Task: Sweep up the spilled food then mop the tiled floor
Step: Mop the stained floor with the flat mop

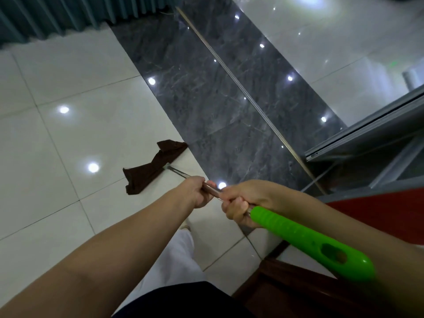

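Both hands hold a mop by its metal pole. My left hand grips the pole further down, and my right hand grips it just below the bright green handle end. The dark brown mop cloth lies crumpled on the white tiled floor, close to the edge of a dark grey marble strip. I see no spilled food on the tiles in view.
A teal curtain hangs along the top left. A metal floor track runs diagonally across the marble strip. A glass door frame stands at the right, with dark wooden furniture at the lower right. My white trouser leg is below.
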Demonstrator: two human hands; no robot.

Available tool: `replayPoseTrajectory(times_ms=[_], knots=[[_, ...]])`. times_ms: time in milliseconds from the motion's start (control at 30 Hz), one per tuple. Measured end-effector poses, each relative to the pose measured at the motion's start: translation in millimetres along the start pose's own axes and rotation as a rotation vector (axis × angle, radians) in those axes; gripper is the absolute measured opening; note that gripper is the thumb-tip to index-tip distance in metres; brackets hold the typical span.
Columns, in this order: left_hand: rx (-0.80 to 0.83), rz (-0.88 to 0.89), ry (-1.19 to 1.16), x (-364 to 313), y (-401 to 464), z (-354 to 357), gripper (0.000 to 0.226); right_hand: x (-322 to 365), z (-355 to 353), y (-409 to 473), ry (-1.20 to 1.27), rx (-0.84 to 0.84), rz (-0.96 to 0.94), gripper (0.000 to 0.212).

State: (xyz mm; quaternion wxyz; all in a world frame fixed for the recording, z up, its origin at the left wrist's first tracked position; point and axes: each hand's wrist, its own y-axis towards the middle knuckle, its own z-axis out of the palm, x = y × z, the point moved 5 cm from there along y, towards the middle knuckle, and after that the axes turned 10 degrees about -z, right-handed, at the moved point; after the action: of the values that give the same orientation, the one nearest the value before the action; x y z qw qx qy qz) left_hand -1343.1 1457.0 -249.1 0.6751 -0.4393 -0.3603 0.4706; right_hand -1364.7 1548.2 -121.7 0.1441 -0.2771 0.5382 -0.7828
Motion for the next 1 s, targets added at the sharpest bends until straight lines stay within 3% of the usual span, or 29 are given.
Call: replayPoseTrajectory(times_ms=[500,1000], knots=[[-0.039,0.106,-0.248,-122.3,0.4,18.0,0.028,129.2,34.5,69.2,-0.458,0.099,0.049,0.033],[-0.097,0.286,-0.674,-192.2,11.6,-15.0,0.026,186.3,87.3,140.1,-0.74,0.259,0.159,0.033]])
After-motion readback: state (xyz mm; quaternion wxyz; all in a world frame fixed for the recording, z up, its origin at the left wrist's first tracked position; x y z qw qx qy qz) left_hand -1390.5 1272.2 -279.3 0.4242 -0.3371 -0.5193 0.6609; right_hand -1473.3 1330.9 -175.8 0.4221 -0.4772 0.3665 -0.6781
